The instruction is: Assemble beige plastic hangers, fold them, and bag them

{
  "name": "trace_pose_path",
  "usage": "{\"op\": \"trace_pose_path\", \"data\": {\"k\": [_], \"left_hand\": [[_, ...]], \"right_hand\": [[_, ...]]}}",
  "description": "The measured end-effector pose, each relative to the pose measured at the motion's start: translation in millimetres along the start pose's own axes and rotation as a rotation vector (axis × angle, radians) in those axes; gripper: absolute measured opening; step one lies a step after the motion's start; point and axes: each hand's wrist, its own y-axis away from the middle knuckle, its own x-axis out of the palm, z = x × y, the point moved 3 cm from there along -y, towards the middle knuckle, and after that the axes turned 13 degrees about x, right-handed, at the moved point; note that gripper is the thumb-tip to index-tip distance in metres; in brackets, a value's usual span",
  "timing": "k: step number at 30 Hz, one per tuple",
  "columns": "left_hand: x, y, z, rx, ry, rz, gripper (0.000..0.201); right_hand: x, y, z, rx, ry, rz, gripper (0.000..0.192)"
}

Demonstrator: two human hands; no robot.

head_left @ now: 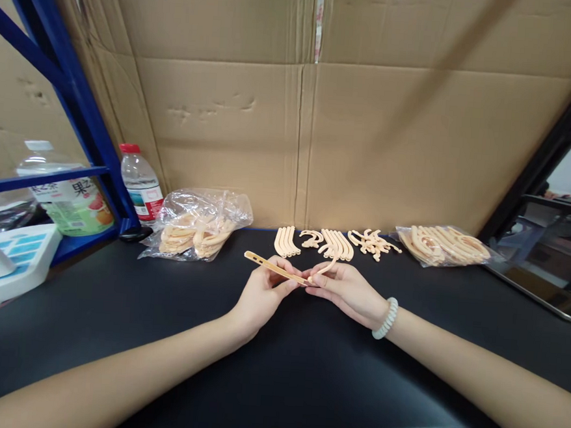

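My left hand (260, 294) pinches a long, flat, peach-coloured plastic strip (268, 264) that points up and left above the black table (274, 376). My right hand (346, 290), with a white bead bracelet (386, 318) on its wrist, holds a thin curved peach piece (329, 265) whose lower end meets the strip's right end between my fingertips. Behind my hands lie small groups of similar parts: a row of curved strips (286, 241), another curved row (335, 243) and a heap of small hooked pieces (372, 243).
A clear bag of peach parts (197, 227) lies at the back left, another bag (444, 244) at the back right. A red-capped water bottle (139, 183) stands by the blue rack post (85, 105). Cardboard (302, 111) walls the back. A white box (8, 263) sits left, a metal tray (547, 284) right.
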Motion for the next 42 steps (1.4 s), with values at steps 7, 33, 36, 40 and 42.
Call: {"op": "trace_pose_path", "data": {"k": [7,33,36,40,42], "left_hand": [[1.0,1.1,-3.6,0.040,-0.107,0.028,0.016],[3.2,2.2,-6.6,0.058,-0.157,0.064,0.016],[3.9,2.4,-6.1,0.043,-0.147,0.067,0.017],[4.3,3.0,-6.1,0.018,-0.122,0.056,0.018],[4.6,3.4,-6.6,0.010,-0.113,0.054,0.018]], "right_hand": [[-0.4,1.0,2.2,0.041,0.027,0.006,0.027],[7.2,6.0,1.5,-0.054,0.149,-0.117,0.031],[7.6,6.0,0.8,-0.086,0.200,-0.168,0.031],[7.3,5.7,-0.4,-0.139,0.265,-0.196,0.028],[7.6,5.9,-0.5,-0.151,0.288,-0.196,0.027]]}}
